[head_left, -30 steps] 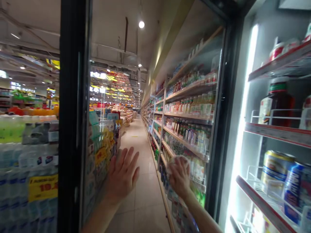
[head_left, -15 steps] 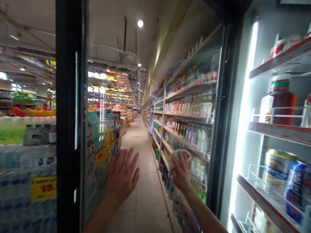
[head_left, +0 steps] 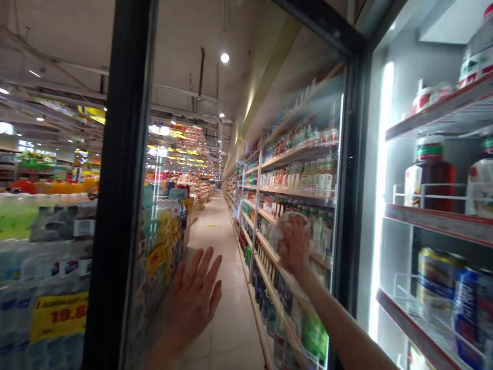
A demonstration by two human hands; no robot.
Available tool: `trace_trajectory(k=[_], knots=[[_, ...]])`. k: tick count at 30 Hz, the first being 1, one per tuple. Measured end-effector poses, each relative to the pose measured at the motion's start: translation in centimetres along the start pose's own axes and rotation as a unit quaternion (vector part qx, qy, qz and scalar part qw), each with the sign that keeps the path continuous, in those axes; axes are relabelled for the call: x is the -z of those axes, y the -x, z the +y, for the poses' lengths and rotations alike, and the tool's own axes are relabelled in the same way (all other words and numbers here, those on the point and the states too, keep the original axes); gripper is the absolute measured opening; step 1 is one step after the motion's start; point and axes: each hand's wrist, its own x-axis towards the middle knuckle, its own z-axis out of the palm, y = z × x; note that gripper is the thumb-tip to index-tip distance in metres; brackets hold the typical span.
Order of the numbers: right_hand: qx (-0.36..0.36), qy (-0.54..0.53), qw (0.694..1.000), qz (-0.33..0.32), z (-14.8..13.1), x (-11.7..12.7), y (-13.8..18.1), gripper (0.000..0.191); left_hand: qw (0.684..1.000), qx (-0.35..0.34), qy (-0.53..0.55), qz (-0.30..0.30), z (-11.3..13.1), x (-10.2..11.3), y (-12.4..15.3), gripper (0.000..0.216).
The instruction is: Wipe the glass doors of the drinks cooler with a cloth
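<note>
A glass door with a black frame (head_left: 125, 169) stands open in front of me, and the aisle shows through its pane. My right hand (head_left: 296, 249) presses a whitish, crumpled cloth (head_left: 284, 221) against the glass, on the right part of the pane. Most of the cloth is hidden under the fingers, and the hand is slightly blurred. Lower and to the left, my left hand (head_left: 195, 295) is spread with its fingers apart and holds nothing. It appears to lie flat on the glass.
On the right is a lit cooler with wire-fronted shelves (head_left: 439, 222) of bottles and cans (head_left: 439, 282). Packs of bottled drinks with a yellow price sign (head_left: 59, 314) are stacked on the left. Beyond the glass run a tiled aisle floor (head_left: 215, 226) and drink shelves.
My right hand has moved up and a little right across the glass with the cloth. My left hand stays nearly in place. The view has tilted up slightly.
</note>
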Motion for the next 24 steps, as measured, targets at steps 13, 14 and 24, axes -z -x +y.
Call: trace_trajectory(k=[13,14,24], knots=[[0.133,0.012,0.991,-0.021,-2.6,-0.6,-5.8,0.047,0.999,0.015,0.031,0.017,-0.5,0.4,-1.9,0.043],[0.074,0.02,0.997,0.0,-0.7,-0.3,-6.0,0.048,1.0,0.011,0.021,0.016,-0.9,0.8,-3.6,0.041],[-0.007,0.009,0.997,0.078,0.1,-0.3,-15.1,0.05,0.994,0.032,-0.088,0.048,-5.1,1.6,-17.6,0.056]])
